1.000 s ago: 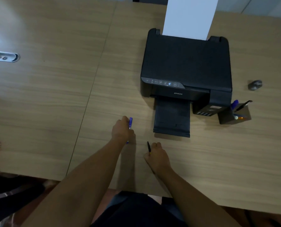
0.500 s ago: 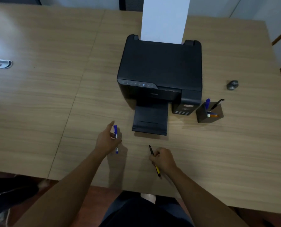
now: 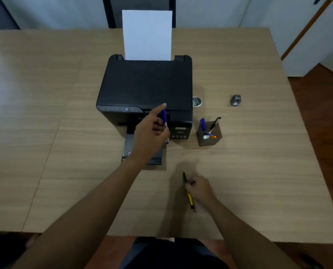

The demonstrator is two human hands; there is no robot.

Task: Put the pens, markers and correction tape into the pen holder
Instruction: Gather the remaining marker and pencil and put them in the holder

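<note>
My left hand point(image 3: 151, 135) is raised over the printer's output tray and grips a blue pen point(image 3: 164, 118), held nearly upright. My right hand point(image 3: 200, 188) rests low on the table, closed on a black and yellow pen point(image 3: 190, 199) that lies slanted against the wood. The square dark pen holder point(image 3: 210, 139) stands to the right of the printer, about a hand's width from my left hand. Several pens and a blue marker stick out of it. A small grey correction tape point(image 3: 235, 100) lies farther back on the right.
A black printer point(image 3: 146, 88) with an upright white sheet point(image 3: 147, 34) fills the table's middle; its output tray point(image 3: 157, 159) juts toward me. A round metal grommet point(image 3: 197, 101) sits beside the printer. The table's right edge point(image 3: 290, 98) drops to a wooden floor.
My left hand lifted the blue pen off the table and carried it up and right toward the holder. My right hand stayed on the black and yellow pen. The head camera shifted.
</note>
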